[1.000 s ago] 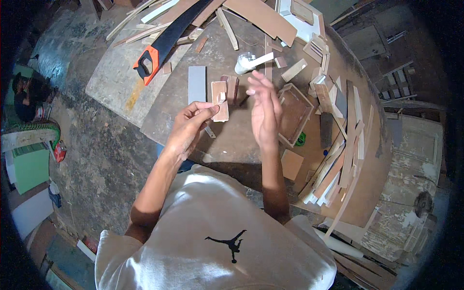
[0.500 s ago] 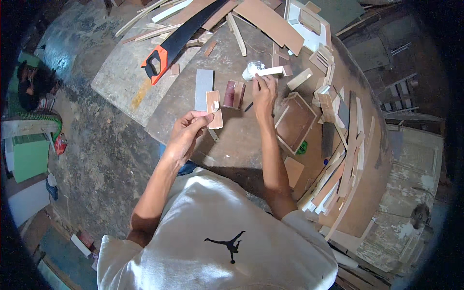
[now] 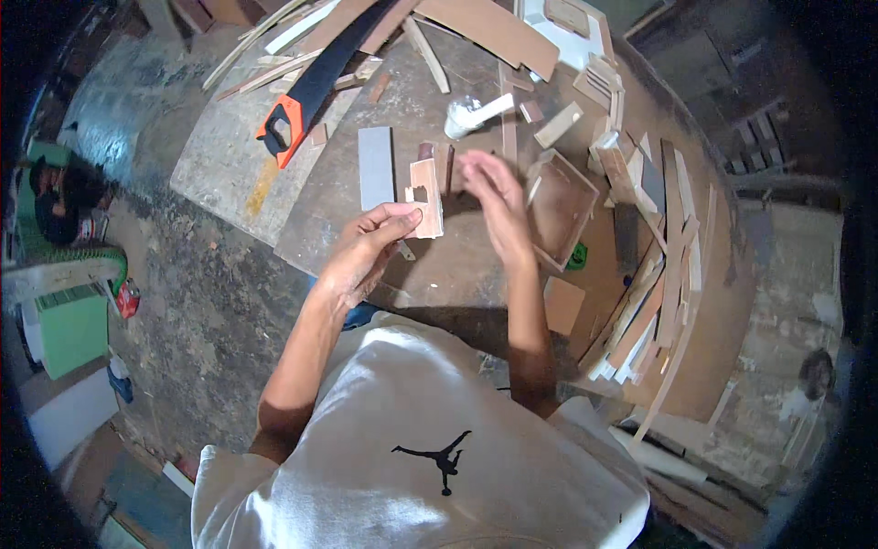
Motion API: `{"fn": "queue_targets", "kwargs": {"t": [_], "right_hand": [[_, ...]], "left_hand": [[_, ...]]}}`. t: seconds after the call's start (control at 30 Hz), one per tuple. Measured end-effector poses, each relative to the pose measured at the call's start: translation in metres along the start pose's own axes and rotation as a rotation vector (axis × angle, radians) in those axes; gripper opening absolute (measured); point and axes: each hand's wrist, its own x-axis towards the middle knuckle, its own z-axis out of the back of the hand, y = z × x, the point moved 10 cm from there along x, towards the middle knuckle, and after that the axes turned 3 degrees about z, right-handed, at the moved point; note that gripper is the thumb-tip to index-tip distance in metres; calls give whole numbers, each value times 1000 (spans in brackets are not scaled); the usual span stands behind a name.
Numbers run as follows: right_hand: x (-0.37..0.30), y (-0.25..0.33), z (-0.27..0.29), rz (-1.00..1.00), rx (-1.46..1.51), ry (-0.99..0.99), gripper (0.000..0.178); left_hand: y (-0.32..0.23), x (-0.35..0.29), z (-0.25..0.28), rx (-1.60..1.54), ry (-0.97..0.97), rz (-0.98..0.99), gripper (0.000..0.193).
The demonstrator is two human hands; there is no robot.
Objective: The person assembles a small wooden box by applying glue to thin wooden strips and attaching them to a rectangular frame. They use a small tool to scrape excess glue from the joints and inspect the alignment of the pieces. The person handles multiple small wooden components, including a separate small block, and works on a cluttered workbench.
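My left hand (image 3: 370, 252) pinches a small, thin wooden piece (image 3: 428, 220) with a notch near its middle and a pale chip at its edge. To the right, my right hand (image 3: 498, 197) is raised over the table, its fingers apart and slightly blurred, with nothing seen in them. Beyond it stands a white-smeared container (image 3: 460, 121) with a pale flat stick (image 3: 494, 109) leaning out of it. A dark red block (image 3: 426, 150) lies behind the held piece and is mostly hidden. The grey flat strip (image 3: 375, 165) rests left of it.
A handsaw (image 3: 293, 119) with an orange and black handle lies at the far left. Right of my right hand is a shallow wooden frame (image 3: 565, 206). Wood strips (image 3: 672, 265) are piled along the right edge, near a green round thing (image 3: 577, 256).
My right hand has let go of the pale stick at the container and come back toward me. My left hand has shifted slightly right with the wooden piece, and the whole view has moved slightly.
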Motion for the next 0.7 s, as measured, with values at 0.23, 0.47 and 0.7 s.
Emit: {"fn": "queue_targets", "kwargs": {"t": [0.23, 0.47, 0.7], "right_hand": [[-66, 4, -4, -255, 566, 160, 37], [-84, 1, 27, -224, 824, 145, 37], [-82, 13, 29, -190, 808, 156, 35]], "left_hand": [[37, 20, -35, -42, 184, 203, 26], [63, 33, -73, -66, 392, 364, 27], [82, 39, -93, -200, 572, 460, 31]]}}
